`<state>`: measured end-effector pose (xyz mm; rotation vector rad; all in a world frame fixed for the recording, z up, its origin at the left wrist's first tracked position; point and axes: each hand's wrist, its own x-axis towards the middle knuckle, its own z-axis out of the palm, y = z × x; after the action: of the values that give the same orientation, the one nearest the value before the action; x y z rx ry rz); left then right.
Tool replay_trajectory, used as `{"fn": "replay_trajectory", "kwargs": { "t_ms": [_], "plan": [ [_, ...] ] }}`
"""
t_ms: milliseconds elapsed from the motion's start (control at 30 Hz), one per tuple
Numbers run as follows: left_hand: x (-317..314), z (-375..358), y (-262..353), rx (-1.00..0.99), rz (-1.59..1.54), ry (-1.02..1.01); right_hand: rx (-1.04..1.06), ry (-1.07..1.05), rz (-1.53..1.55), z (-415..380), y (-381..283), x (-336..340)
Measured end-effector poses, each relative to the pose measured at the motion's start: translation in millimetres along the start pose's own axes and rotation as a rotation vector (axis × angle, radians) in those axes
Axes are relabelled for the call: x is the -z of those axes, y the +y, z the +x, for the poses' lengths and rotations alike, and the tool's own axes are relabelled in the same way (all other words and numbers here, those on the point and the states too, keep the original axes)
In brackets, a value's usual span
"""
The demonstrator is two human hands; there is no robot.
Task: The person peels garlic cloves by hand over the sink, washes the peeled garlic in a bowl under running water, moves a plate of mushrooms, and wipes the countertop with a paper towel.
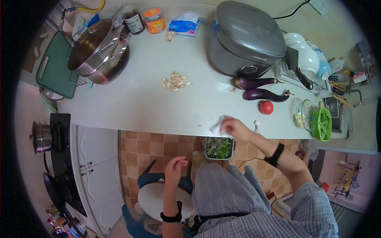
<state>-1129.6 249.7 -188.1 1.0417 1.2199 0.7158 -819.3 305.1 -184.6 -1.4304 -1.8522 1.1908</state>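
My right hand point(234, 127) is low over the counter's front edge, its fingers closed on a thin white piece that looks like a tissue point(216, 126) and is partly blurred. Away from the counter, my left hand point(174, 166) hangs above the round stool point(158, 198), holding nothing, its fingers loosely apart. Just below the right hand, a bin point(218, 155) on the floor side holds green leafy scraps. Peeled garlic cloves point(176, 81) form a small pile mid-counter. Right of my right hand lies a crumpled white scrap point(257, 126), with a tomato point(266, 107) behind it.
Two eggplants point(266, 94) lie before a grey rice cooker point(248, 39). A green basket point(322, 125) of cut green vegetables and a glass bowl point(306, 113) stand at right. A knife point(299, 69) rests by white bowls. At left are a steamer pot point(101, 51) and stove point(65, 158).
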Motion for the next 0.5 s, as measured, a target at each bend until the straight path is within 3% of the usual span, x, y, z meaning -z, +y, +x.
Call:
{"fn": "replay_trajectory", "kwargs": {
  "t_ms": [100,167,300,500],
  "plan": [
    [-2.7,2.8,-0.6,-0.003,0.005,-0.04,-0.005,0.237,0.083,61.7,-16.0,-21.5],
    [-2.6,2.6,2.5,0.001,0.021,-0.05,-0.062,0.267,0.223,96.3,-15.1,-46.7],
    [-2.5,-2.2,17.5,-0.003,0.041,-0.055,0.15,0.142,-0.069,71.8,-9.0,-49.0],
    [-5.5,3.8,7.8,-0.023,0.006,-0.081,0.032,0.046,-0.043,-15.7,-5.5,-8.6]
  ]
}}
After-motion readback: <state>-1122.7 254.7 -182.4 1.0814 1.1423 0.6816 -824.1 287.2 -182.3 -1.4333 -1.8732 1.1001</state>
